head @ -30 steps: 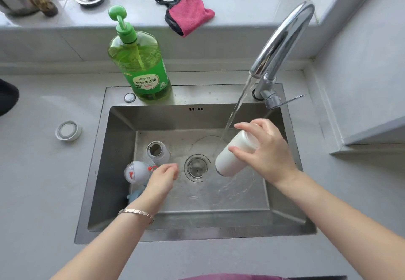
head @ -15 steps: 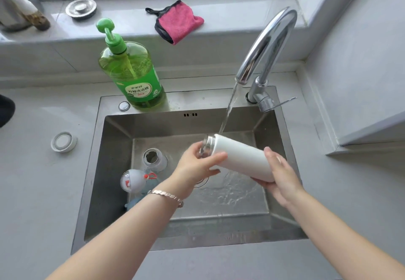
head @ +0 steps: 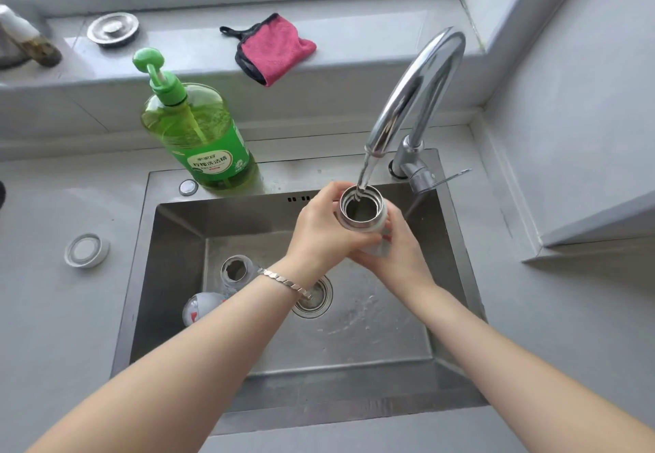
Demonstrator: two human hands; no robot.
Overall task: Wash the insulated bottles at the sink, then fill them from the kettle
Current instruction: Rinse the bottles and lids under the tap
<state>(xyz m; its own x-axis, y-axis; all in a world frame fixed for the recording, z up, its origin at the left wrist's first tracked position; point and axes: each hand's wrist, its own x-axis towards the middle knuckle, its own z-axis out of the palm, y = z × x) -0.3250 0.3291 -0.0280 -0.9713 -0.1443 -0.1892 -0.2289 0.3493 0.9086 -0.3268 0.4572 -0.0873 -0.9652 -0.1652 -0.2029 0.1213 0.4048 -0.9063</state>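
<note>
Both hands grip a white insulated bottle [head: 363, 212] upright over the sink [head: 170, 275], left hand [head: 324, 231] at its 9 o'clock, right hand [head: 398, 254] at 5 o'clock. Faucet [head: 418, 98] water runs into its open mouth. Another bottle [head: 236, 270] lies at the basin's 9 o'clock.

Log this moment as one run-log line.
step: rinsing | white bottle: upright, open, under running tap | left hand: gripping bottle | right hand: gripping bottle
</note>
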